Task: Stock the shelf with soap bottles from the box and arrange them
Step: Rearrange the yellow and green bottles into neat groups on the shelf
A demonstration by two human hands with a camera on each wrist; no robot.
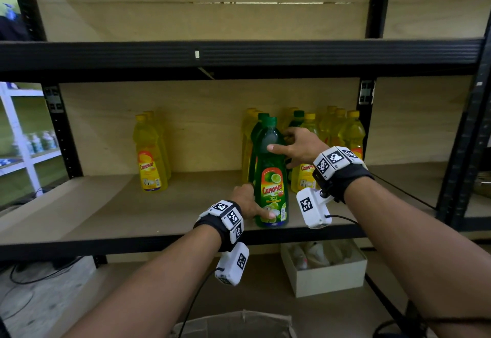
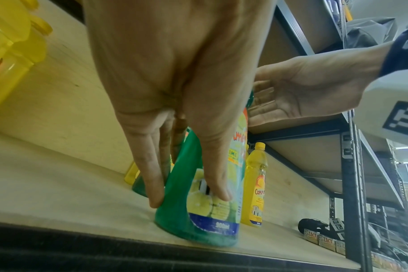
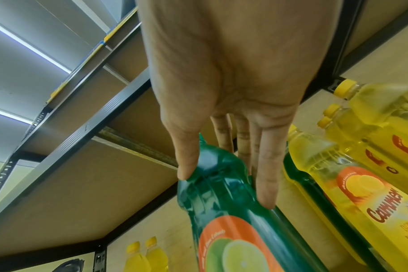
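Note:
A green lime soap bottle [image 1: 271, 178] [image 2: 177, 217] [image 3: 212, 204] stands upright near the front edge of the wooden shelf [image 1: 106, 205]. My left hand [image 1: 252, 202] [image 2: 189, 197] pinches its base, thumb on the front label and fingers down the far side. My right hand [image 1: 292, 146] [image 3: 225, 187] grips its shoulder below the cap, thumb in front and fingers behind. Directly behind it stands a second green bottle [image 1: 258, 130], and a third [image 1: 297, 117] stands among the yellow ones.
Two yellow bottles [image 1: 151, 159] stand at the left, several more [image 1: 345, 133] at the back right. A black beam [image 1: 239, 53] runs close overhead. A white box [image 1: 324, 271] sits on the floor under the shelf, a cardboard box [image 1: 233, 324] at my feet.

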